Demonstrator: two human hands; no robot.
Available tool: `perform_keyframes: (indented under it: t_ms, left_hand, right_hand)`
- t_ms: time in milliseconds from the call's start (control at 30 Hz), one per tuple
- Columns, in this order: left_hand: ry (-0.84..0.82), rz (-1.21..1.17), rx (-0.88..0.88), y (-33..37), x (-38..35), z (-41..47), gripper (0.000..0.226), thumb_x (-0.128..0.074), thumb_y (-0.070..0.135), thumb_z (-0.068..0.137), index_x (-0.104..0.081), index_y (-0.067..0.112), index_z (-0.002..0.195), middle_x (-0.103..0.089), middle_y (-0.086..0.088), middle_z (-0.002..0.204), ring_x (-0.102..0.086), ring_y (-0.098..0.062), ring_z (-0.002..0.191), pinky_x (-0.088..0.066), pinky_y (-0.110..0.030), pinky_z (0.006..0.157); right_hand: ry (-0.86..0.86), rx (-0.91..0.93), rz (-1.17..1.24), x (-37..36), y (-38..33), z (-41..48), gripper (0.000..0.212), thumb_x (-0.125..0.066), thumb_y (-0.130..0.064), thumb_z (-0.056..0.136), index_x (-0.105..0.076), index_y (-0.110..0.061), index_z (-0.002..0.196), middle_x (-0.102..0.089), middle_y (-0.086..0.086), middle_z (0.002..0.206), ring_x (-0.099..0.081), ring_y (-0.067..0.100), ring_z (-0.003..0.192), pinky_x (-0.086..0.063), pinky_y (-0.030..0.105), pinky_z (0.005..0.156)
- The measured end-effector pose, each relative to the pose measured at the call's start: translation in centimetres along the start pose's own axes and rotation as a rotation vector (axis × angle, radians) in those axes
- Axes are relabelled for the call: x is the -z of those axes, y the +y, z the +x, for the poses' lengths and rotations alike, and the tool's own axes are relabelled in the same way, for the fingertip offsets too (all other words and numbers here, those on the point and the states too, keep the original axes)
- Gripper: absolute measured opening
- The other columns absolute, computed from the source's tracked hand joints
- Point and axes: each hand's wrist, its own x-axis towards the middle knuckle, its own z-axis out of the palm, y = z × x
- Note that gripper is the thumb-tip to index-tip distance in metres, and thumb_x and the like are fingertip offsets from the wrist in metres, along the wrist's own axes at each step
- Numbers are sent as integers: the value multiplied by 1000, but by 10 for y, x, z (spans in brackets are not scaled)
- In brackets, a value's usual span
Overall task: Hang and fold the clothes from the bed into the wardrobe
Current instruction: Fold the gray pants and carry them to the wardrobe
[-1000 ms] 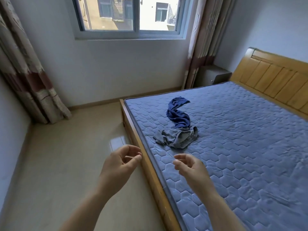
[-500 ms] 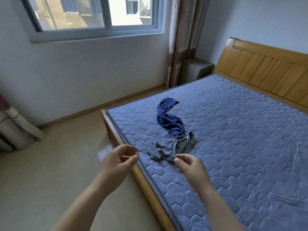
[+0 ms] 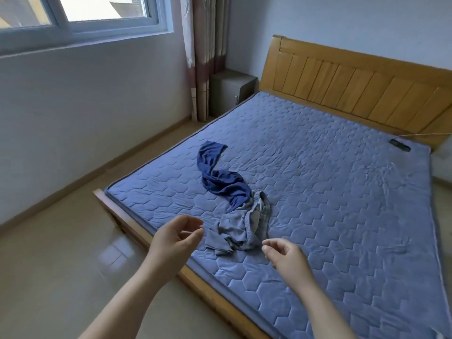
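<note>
A crumpled grey garment (image 3: 241, 227) lies on the blue quilted mattress (image 3: 330, 192) near its foot corner. A dark blue garment (image 3: 219, 176) stretches away from it toward the window, its near end touching the grey one. My left hand (image 3: 175, 241) hovers over the bed's edge just left of the grey garment, fingers loosely curled and holding nothing. My right hand (image 3: 285, 255) hangs over the mattress just right of the grey garment, fingers also loosely curled and empty. No wardrobe is in view.
The wooden bed frame (image 3: 137, 231) runs along the mattress edge, with a slatted headboard (image 3: 354, 81) at the far end. A grey nightstand (image 3: 231, 90) and a curtain (image 3: 204, 50) stand by the window wall. A dark remote-like object (image 3: 399, 145) lies near the headboard. Tiled floor (image 3: 61, 265) spreads to the left.
The view has swung right and come closer to the bed. Both hands now sit on either side of the grey garment, nearer to it than before, still empty.
</note>
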Motion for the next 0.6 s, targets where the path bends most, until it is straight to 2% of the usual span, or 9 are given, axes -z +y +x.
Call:
perform_keyframes:
  t_ms: [200, 333, 433, 600]
  left_hand:
    - [-150, 74, 15, -9, 7, 68, 9, -68, 24, 88, -69, 31, 93, -73, 10, 91, -68, -5, 85, -55, -25, 74]
    - [-253, 158, 5, -9, -10, 122, 7, -67, 26, 89, -68, 30, 94, -73, 9, 88, -66, 0, 81, -46, -10, 61]
    - [-286, 187, 11, -8, -27, 166, 7, -66, 24, 90, -68, 27, 96, -73, 7, 88, -67, -2, 80, -48, -16, 60]
    - [-357, 289, 29, -11, -52, 225, 7, -66, 25, 89, -66, 30, 94, -72, 8, 86, -67, -3, 79, -48, -16, 63]
  right_hand:
    - [142, -97, 5, -18, 1, 28, 6, -66, -17, 89, -70, -18, 93, -69, -2, 84, -61, 12, 79, -49, 28, 75]
    - [223, -172, 32, -17, 10, 67, 6, -66, -15, 89, -70, -18, 91, -71, -1, 85, -64, 15, 82, -51, 34, 78]
    - [247, -209, 37, -15, 19, 106, 5, -66, -16, 89, -70, -17, 92, -71, 1, 85, -64, 17, 82, -53, 37, 81]
    - [251, -290, 17, -7, 26, 162, 5, -65, -17, 89, -69, -18, 91, -70, 1, 84, -65, 17, 83, -52, 33, 79]
